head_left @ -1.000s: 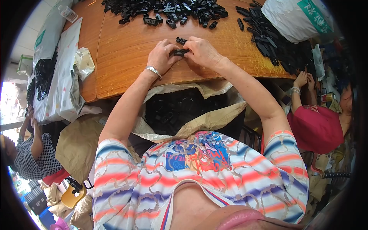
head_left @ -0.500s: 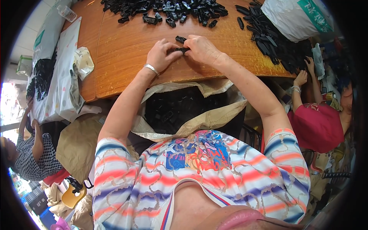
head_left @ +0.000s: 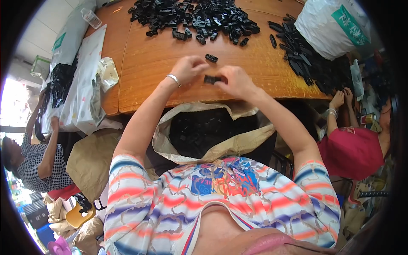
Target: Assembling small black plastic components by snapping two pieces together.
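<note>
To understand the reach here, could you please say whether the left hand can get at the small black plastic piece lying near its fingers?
Probably yes: the left hand, blurred but seemingly empty, is close to the small black plastic piece, with nothing visible between.

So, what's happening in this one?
The person's right hand holds a small black piece over the wooden table. The left hand, blurred, is apart from it and looks empty. Another black piece lies just beyond the hands. A heap of black pieces sits farther back, and an open sack of black pieces is at the near edge.
</note>
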Available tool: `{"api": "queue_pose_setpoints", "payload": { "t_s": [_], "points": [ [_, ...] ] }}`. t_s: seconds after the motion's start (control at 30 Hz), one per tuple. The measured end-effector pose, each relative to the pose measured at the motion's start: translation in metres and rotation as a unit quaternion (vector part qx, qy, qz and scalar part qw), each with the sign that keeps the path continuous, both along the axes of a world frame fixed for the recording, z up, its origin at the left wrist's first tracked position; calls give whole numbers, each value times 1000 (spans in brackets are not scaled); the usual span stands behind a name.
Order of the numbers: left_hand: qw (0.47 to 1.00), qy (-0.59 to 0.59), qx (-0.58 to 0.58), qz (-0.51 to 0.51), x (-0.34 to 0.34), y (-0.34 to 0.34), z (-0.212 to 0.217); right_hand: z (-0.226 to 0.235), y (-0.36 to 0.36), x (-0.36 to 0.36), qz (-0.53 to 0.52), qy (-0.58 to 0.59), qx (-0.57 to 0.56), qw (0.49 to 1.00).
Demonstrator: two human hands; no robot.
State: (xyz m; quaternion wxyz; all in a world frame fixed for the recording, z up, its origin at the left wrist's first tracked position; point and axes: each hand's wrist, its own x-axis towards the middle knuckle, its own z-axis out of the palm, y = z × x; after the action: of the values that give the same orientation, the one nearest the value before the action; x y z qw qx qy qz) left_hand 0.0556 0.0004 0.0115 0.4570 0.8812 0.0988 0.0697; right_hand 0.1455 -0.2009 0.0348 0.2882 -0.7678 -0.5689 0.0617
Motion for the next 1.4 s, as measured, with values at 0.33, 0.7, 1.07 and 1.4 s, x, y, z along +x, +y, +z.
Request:
{"api": "queue_pose_setpoints", "payload": {
  "t_s": [0.33, 0.7, 1.07, 1.4],
  "points": [
    [906, -103, 376, 163, 42, 95, -1, 10, -28, -77, 131, 129, -91, 979],
    [942, -96, 306, 102, 50, 66, 9, -16, 52, 26, -139, -64, 12, 988],
    [969, 78, 146, 183, 13, 18, 3, -28, 42, 29, -125, -66, -1, 990],
    [915, -54, 399, 0, -11, 26, 15, -15, 35, 21, -116, -36, -62, 991]
  ]
}}
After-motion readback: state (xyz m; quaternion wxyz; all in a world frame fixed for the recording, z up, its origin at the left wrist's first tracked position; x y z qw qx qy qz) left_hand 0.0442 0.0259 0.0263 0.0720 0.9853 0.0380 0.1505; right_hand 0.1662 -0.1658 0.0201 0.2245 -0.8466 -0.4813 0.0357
